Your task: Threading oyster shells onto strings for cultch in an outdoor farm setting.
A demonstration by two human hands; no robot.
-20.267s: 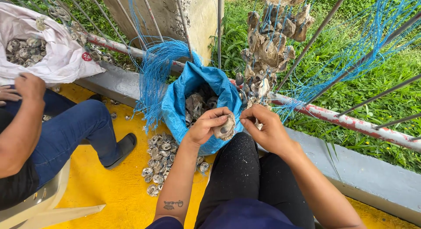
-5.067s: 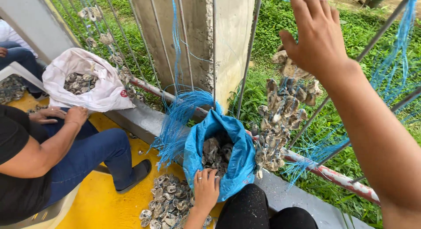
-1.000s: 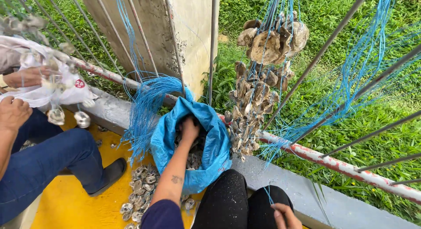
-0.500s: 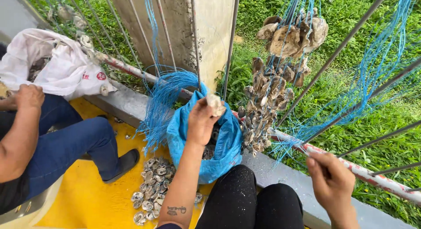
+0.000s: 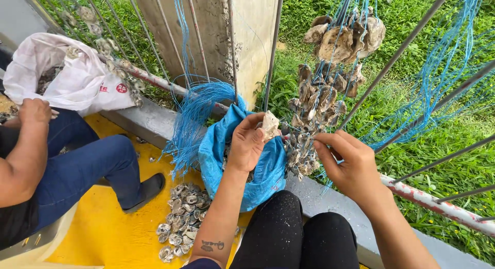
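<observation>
Pinching a rough, stiff shell (image 5: 270, 125) above the blue bag (image 5: 268, 168), the left hand (image 5: 246, 144) was seen; blue string (image 5: 301, 129) was apparently pinched by the right hand (image 5: 350, 163).

The blue bag (image 5: 258, 171) hides most of its shells behind the left hand (image 5: 246, 144), the seated co-worker (image 5: 46, 171) is cut off at the left edge, and the shell strings (image 5: 330, 68) run past the top.
</observation>
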